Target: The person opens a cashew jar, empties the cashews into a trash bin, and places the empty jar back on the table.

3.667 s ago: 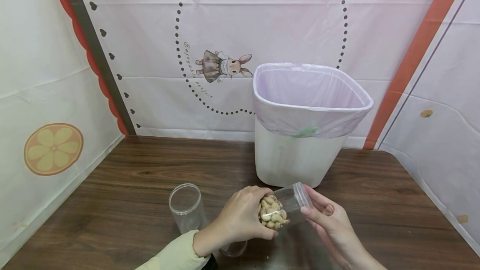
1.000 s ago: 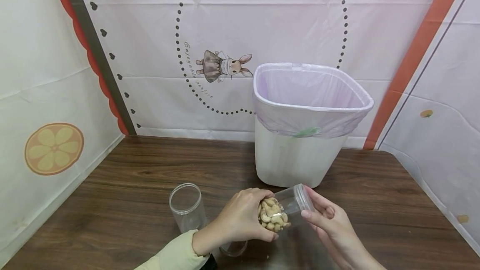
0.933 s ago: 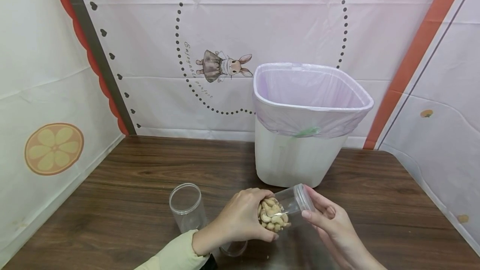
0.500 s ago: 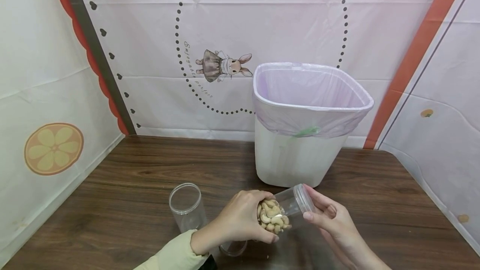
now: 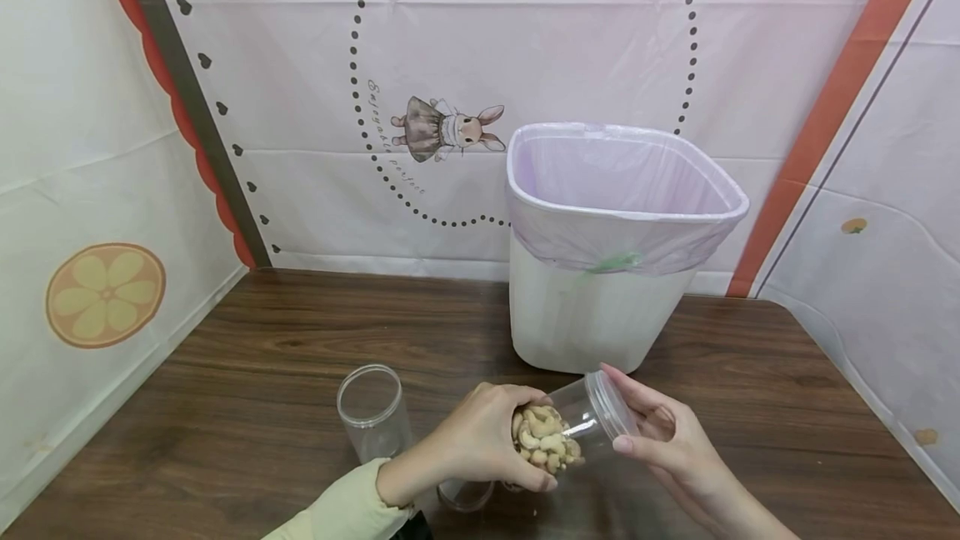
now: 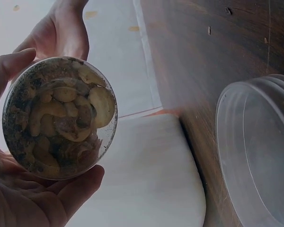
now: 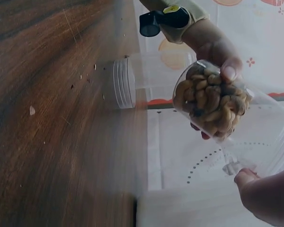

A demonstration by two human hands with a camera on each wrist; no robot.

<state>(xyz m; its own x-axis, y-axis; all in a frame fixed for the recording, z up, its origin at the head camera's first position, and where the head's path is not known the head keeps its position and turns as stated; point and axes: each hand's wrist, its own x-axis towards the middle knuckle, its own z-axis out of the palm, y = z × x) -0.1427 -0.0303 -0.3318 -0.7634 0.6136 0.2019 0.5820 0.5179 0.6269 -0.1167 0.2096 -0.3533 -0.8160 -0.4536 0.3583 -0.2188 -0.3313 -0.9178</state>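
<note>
Found clear jar (image 5: pixel 577 408) tilted and lifted above desk (image 5: pixel 300 340), in front of bin (image 5: pixel 588 315) with purple liner (image 5: pixel 551 236). Noted cashews (image 5: pixel 546 440) gathered at lower end, nearest left grip (image 5: pixel 486 438). Seen wrapped around that end with left grip. Seen pinched at upper end band, between thumb and fingertips, with right grip (image 5: pixel 684 450). Cannot tell whether covered at that end. Noted crumbs (image 7: pixel 32 110) on desk, well below jar.

Judged liable to spill cashews onto desk in case of a sudden jerk at the band, or of further tipping toward right grip if uncovered. Judged liable also to slip, given smooth round walls, on any slackening of left grip. Could topple upright second jar (image 5: pixel 372 423), just beside sleeve (image 5: pixel 330 515), through a backward swing of left forearm. Could likewise knock round clear piece (image 5: pixel 465 498) under left wrist; cannot tell whether lid or cup.

Compared with earliest head view: found band turned to show broader and rounder, right thumb lower along it, left grip slightly lower. Found no change in placing of bin or second jar.
</note>
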